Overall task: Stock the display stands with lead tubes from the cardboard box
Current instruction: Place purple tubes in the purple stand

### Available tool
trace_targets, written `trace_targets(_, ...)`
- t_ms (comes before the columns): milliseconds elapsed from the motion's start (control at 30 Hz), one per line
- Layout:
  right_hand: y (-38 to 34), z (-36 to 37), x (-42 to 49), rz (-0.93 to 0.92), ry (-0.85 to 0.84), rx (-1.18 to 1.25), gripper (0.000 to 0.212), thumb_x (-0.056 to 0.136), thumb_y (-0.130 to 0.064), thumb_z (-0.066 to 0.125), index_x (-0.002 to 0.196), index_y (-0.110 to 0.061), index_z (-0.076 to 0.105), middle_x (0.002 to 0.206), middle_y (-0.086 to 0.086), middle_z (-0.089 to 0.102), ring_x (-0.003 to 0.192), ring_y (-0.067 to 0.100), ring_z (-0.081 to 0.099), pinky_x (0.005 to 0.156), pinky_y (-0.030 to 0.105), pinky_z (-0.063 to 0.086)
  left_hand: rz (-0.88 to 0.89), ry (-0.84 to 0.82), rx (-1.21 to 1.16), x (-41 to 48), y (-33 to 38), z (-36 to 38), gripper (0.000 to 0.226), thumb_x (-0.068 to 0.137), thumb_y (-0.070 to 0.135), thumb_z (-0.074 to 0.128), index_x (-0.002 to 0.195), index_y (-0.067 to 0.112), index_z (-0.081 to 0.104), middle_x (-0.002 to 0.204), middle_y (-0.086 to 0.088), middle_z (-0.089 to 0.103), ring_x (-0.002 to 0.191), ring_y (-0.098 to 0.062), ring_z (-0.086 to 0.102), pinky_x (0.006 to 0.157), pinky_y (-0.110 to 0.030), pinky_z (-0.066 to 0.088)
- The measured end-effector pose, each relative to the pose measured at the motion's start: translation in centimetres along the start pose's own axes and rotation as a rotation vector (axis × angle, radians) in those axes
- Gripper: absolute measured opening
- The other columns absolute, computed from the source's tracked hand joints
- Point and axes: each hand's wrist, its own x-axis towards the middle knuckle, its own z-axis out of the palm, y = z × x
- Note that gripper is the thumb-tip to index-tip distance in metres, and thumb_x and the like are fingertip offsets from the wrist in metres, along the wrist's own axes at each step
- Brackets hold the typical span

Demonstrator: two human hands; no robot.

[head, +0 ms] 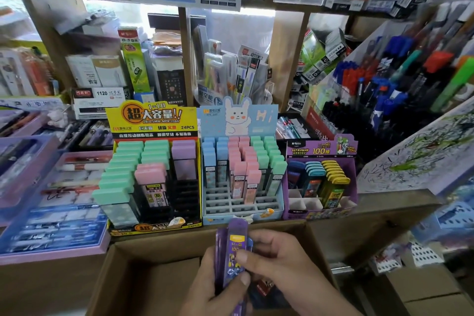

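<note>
Open box (143,285), near centre. Beyond its far edge stand three display stands, each partly filled: yellow stand (151,120) at left, blue stand (264,120) in the middle, purple stand (320,149) at right. Above the box, the left hand (213,290) grips a bundle of purple tubes (237,235) from the left. The right hand (282,261) pinches the same bundle, its thumb on the front tube.

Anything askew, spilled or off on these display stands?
Nothing spilled or broken. One oddity: in the yellow stand a pink-capped tube stands in front of the mint-capped tubes in the middle column, breaking the colour sorting. The left hand and right hand grip purple tubes.
</note>
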Motion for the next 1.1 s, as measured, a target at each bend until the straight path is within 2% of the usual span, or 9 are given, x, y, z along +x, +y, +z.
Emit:
trace_targets(133, 0.0, -0.2, 0.2, 0.006, 0.006, 0.062, 0.029, 0.086, -0.023, 0.076, 0.115, -0.018, 0.078, 0.113, 0.017, 0.076, 0.107, 0.030, 0.073, 0.092, 0.043, 0.058, 0.063, 0.087, -0.046, -0.2, -0.2, 0.2, 0.046, 0.090, 0.007, 0.070, 0.128, 0.031, 0.061, 0.105, 0.003, 0.078, 0.091, -0.016, 0.074, 0.072, -0.020, 0.055)
trace_targets(233, -0.2, -0.8, 0.1, -0.018, -0.001, 0.074, 0.026, 0.088, -0.013, 0.076, 0.114, -0.014, 0.078, 0.114, 0.019, 0.076, 0.107, 0.033, 0.073, 0.088, 0.041, 0.060, 0.041, 0.101, -0.133, -0.3, 0.2, 0.4, 0.044, 0.091, 0.004, 0.067, 0.125, 0.031, 0.063, 0.103, -0.005, 0.078, 0.083, -0.030, 0.075, 0.067, -0.035, 0.060)
trace_targets(333, -0.6, -1.3, -0.1, -0.035, 0.048, 0.127, 0.026, 0.083, -0.010, 0.081, 0.110, -0.011, 0.080, 0.113, 0.022, 0.075, 0.103, 0.034, 0.075, 0.081, 0.040, 0.063, 0.018, 0.162, -0.175, 0.0, 0.2, 0.4, 0.038, 0.094, 0.005, 0.063, 0.123, 0.030, 0.064, 0.100, -0.009, 0.079, 0.087, -0.035, 0.075, 0.081, -0.051, 0.060)
trace_targets(433, -0.9, -1.5, -0.3, -0.043, 0.074, 0.134, 0.023, 0.085, -0.008, 0.078, 0.108, -0.011, 0.080, 0.111, 0.021, 0.076, 0.101, 0.037, 0.075, 0.079, 0.040, 0.064, 0.021, 0.148, -0.134, 0.3, 0.3, 0.3, 0.034, 0.096, 0.012, 0.064, 0.125, 0.030, 0.062, 0.105, -0.004, 0.078, 0.098, -0.031, 0.074, 0.096, -0.056, 0.053)
trace_targets(567, -1.3, -1.6, -0.5, -0.062, 0.158, 0.091, 0.021, 0.091, 0.004, 0.070, 0.102, -0.011, 0.081, 0.106, 0.019, 0.077, 0.097, 0.037, 0.076, 0.077, 0.041, 0.064, 0.067, 0.139, -0.080, 0.5, 0.8, 0.6, 0.032, 0.090, 0.027, 0.071, 0.118, 0.040, 0.064, 0.107, 0.003, 0.077, 0.103, -0.021, 0.072, 0.099, -0.052, 0.052)
trace_targets(700, -1.9, -2.1, -0.9, -0.100, 0.249, 0.082, 0.021, 0.089, 0.010, 0.069, 0.098, -0.006, 0.079, 0.098, 0.021, 0.078, 0.090, 0.035, 0.077, 0.068, 0.034, 0.064, 0.065, 0.187, -0.102, 1.3, 1.0, 0.7, 0.036, 0.094, 0.022, 0.069, 0.104, 0.056, 0.065, 0.103, 0.009, 0.078, 0.096, -0.014, 0.074, 0.091, -0.051, 0.057)
trace_targets(800, -2.9, -2.8, -1.3, -0.163, 0.284, 0.053, 0.020, 0.088, 0.008, 0.071, 0.098, -0.008, 0.078, 0.095, 0.017, 0.079, 0.087, 0.030, 0.078, 0.065, 0.029, 0.063, 0.108, 0.175, -0.113, 2.1, 1.6, 0.9, 0.034, 0.094, 0.022, 0.067, 0.105, 0.054, 0.066, 0.105, 0.008, 0.077, 0.099, -0.016, 0.074, 0.090, -0.052, 0.057)
trace_targets(967, -5.5, -5.2, -2.1, -0.324, 0.366, -0.199, 0.030, 0.089, -0.005, 0.074, 0.097, -0.034, 0.077, 0.099, 0.002, 0.079, 0.094, 0.018, 0.077, 0.072, 0.032, 0.064, 0.181, 0.165, -0.121, 3.4, 2.6, 1.1, 0.030, 0.098, 0.020, 0.063, 0.105, 0.049, 0.066, 0.103, 0.002, 0.077, 0.094, -0.021, 0.075, 0.084, -0.054, 0.060)
trace_targets(1100, -7.7, -7.3, -2.0, -0.471, 0.449, -0.308, 0.021, 0.091, -0.012, 0.075, 0.101, -0.031, 0.077, 0.099, 0.000, 0.080, 0.091, 0.018, 0.077, 0.070, 0.035, 0.065, 0.186, 0.137, -0.151, 4.1, 2.7, 1.5, 0.031, 0.099, 0.011, 0.060, 0.107, 0.039, 0.068, 0.097, -0.007, 0.078, 0.088, -0.029, 0.077, 0.084, -0.055, 0.060)
